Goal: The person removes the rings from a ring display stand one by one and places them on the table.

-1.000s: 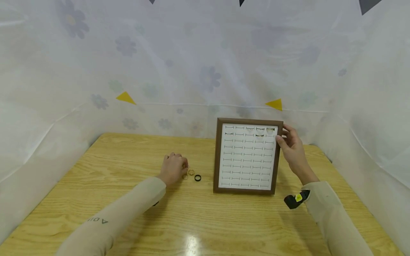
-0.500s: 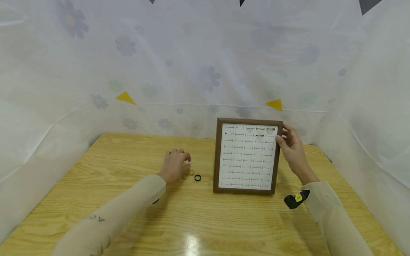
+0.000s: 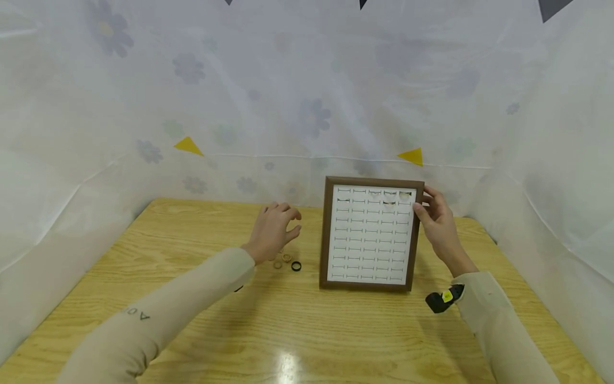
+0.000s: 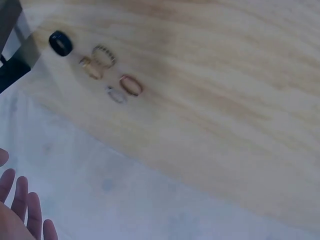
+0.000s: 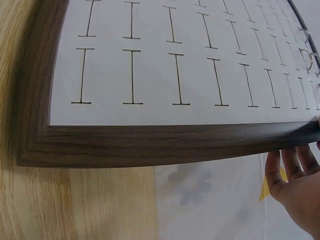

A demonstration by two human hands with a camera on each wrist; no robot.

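White plastic sheeting with pale flower prints and yellow triangles surrounds a light wooden desk (image 3: 192,320) in the head view. On the desk a brown wooden frame with a white slotted ring board (image 3: 370,234) stands upright, its long axis vertical, its face turned toward the person. The right hand (image 3: 436,221) holds the frame's right edge near the top, fingers curled around it. The left hand (image 3: 274,230) hovers above the desk to the left of the frame, its fingers loosely bent; I cannot tell whether they pinch something. Below it lie a black ring (image 3: 296,266) and small golden rings (image 3: 283,260), close together, near the frame's lower left corner.

From the left wrist, the black ring (image 4: 60,43) and four thin golden and pale rings (image 4: 107,75) lie in a small cluster on the wood grain. Only fingertips (image 4: 22,200) show, relaxed.

From the right wrist, the frame (image 5: 150,142) fills the picture, with rows of black slit marks on white. Straight fingers (image 5: 292,172) touch its edge.
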